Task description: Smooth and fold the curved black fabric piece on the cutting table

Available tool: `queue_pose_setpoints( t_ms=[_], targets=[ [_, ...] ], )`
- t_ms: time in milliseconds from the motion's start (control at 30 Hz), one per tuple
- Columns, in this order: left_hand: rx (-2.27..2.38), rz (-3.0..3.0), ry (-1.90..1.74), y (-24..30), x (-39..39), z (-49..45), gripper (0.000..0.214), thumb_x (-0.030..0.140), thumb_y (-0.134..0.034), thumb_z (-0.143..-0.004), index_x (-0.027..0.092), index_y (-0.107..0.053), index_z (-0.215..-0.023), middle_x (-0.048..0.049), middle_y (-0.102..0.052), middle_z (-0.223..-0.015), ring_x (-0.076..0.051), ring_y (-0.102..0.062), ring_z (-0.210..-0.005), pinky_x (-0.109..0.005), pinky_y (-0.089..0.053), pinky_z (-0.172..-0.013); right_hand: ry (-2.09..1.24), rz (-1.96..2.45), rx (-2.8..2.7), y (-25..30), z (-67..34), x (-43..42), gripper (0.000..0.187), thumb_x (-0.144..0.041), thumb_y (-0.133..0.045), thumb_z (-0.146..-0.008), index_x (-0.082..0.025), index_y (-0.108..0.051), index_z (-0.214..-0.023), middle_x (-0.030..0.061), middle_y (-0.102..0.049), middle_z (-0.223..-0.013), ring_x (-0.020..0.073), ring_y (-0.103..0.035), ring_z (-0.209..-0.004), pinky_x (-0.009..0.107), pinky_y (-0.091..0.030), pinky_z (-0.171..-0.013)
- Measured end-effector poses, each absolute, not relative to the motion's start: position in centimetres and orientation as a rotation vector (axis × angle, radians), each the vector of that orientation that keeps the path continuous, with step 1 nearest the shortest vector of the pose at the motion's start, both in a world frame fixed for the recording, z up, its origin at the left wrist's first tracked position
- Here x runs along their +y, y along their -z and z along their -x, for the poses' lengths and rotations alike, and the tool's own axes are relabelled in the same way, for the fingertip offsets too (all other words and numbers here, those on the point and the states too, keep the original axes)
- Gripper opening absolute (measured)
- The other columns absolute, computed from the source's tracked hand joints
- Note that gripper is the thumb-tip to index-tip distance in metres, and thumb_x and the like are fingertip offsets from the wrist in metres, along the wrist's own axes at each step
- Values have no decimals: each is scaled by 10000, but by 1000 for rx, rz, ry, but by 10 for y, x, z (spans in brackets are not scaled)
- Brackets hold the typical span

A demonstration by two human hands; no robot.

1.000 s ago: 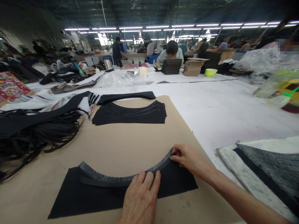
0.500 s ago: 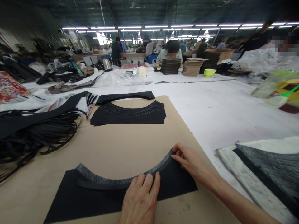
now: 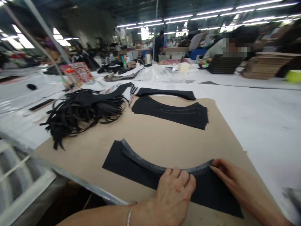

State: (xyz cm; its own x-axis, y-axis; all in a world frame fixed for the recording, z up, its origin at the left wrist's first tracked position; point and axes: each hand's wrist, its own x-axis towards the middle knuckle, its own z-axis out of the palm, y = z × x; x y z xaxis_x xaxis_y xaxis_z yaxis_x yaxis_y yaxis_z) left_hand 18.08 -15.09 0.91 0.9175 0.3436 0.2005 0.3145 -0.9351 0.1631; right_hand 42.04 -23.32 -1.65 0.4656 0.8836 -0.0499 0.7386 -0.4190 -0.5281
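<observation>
Left hand (image 3: 175, 191): flat, open, pressing black fabric (image 3: 131, 166)
Right hand (image 3: 232, 180): at its end — grip unclear
Red box (image 3: 76, 71), upper left: print blurred

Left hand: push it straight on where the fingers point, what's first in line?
The left hand meets the grey curved edge of the black piece at its fingertips; beyond, bare brown board, then probably the black stack.

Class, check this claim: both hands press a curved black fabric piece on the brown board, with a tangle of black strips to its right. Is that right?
No: the head view shows the strips to its left. The left hand and right hand press the fabric piece on the board.
</observation>
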Motion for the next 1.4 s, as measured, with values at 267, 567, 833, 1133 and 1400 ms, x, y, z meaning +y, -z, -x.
queue_pose_setpoints(
  t_ms=[267, 567, 833, 1133, 1400],
  targets=[
    [563, -2665, -559, -12, -144, -151, 195, 207, -549, -822, 148, -559, -1009, -44, -587, -910, -190, -507, -864, -322, -408, -763, -47, 1884, -1726, -2, -356, -225, 207, -406, -445, -900, -250, -565, -965, 28, -629, -929, 162, -642, -799, 241, -523, -672],
    [968, -2566, -461, -39, -62, -65, 125, 212, -555, -898, 234, -621, -1003, -12, -647, -974, -206, -515, -1003, -400, -305, -935, -69, 1545, -2107, -7, -265, -188, 299, -117, -349, -932, -190, -550, -1141, 72, -605, -1022, 133, -606, -930, 211, -518, -821],
    [889, -2487, -235, -33, -32, -59, 58, 169, -619, -821, 226, -611, -815, 48, -659, -845, -156, -556, -901, -438, -164, -985, 92, 1596, -2216, 13, -263, -189, 410, -56, -349, -869, -134, -557, -1213, 108, -605, -1015, 177, -590, -880, 288, -538, -780],
    [901, -2484, -135, -31, -23, -64, 62, 152, -599, -786, 210, -582, -771, 39, -651, -790, -168, -535, -876, -427, -186, -945, 133, 1573, -2236, 10, -262, -184, 480, -9, -350, -800, -126, -569, -1212, 109, -597, -983, 179, -564, -831, 288, -531, -725],
    [951, -2471, -120, -30, -20, -68, 65, 169, -614, -791, 209, -584, -750, 41, -658, -786, -173, -531, -861, -428, -196, -918, 136, 1567, -2222, 15, -262, -184, 501, 1, -371, -759, -128, -581, -1195, 100, -595, -962, 189, -540, -827, 302, -513, -703]
  ],
)
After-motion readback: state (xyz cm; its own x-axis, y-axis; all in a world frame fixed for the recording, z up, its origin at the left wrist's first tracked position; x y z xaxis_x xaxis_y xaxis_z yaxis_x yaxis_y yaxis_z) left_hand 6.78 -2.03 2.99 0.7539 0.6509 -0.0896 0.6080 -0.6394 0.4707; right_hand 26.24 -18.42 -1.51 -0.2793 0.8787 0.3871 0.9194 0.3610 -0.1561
